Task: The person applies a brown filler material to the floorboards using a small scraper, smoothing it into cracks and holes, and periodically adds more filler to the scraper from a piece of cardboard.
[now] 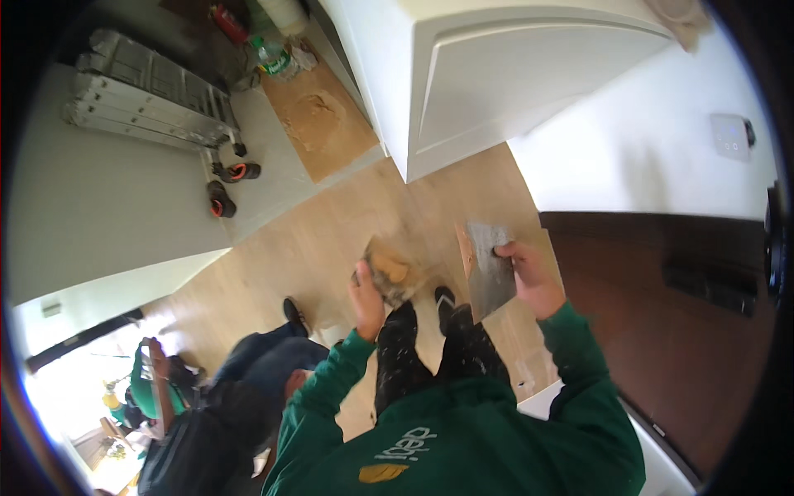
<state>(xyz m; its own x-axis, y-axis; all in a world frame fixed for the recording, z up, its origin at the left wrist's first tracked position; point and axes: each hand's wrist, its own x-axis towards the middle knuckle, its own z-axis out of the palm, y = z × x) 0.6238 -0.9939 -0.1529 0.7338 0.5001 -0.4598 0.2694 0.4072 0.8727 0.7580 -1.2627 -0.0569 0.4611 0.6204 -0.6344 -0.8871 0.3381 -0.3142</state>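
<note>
Our left hand clenches a tan sponge above its grip; our right hand grasps a steel trowel leftward.

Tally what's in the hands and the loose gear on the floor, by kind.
Trowel, held in right hand: 1
Tan sponge, held in left hand: 1
Folded ladder: 1
Bottle: 1
Total: 4

Daylit, motion-blurred, fisheye-bent, dark-rimmed.
</note>
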